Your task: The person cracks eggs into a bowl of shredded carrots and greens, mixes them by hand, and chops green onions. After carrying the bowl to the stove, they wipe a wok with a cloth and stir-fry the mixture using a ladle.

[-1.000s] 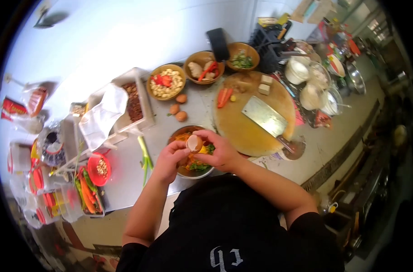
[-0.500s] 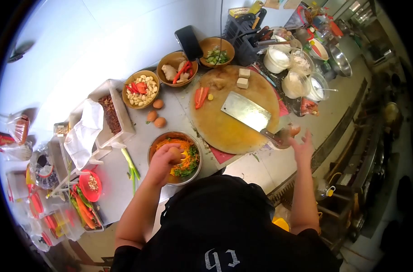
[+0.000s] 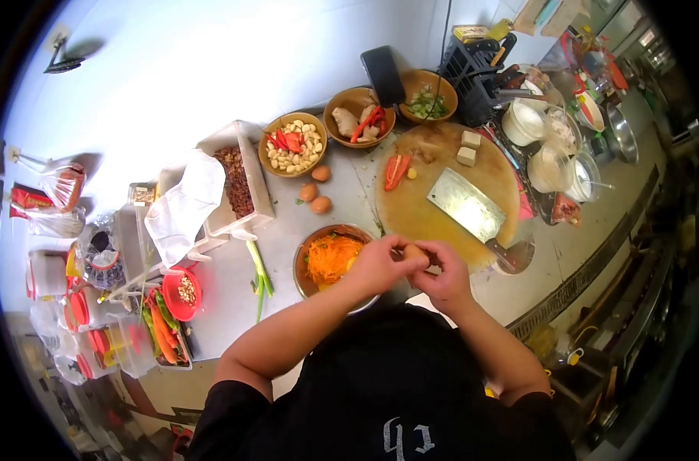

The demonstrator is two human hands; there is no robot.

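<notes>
Both hands meet above the right rim of a metal bowl (image 3: 299,278). My left hand (image 3: 392,261) is closed on one side of a brown egg (image 3: 416,256), and my right hand (image 3: 445,276) curls its fingers around the other side. Whether the shell is cracked cannot be made out. Shredded carrot (image 3: 330,257) fills the visible part of the bowl, with a little yellow at its edge; my left wrist and forearm hide the rest. Just right of the hands, a cleaver (image 3: 466,203) lies on the round chopping board (image 3: 403,223).
Three brown eggs (image 3: 320,204) rest behind the metal bowl. Bowls of garlic (image 3: 294,157), ginger (image 3: 346,121) and chopped greens (image 3: 428,105) line the wall. Tofu cubes (image 3: 466,156) and red pepper (image 3: 397,170) sit on the board. A spring onion (image 3: 259,276) lies left.
My left hand has moved right from over the bowl. My right hand has come left from beside the board, and the egg there is now between both hands. The view has shifted.
</notes>
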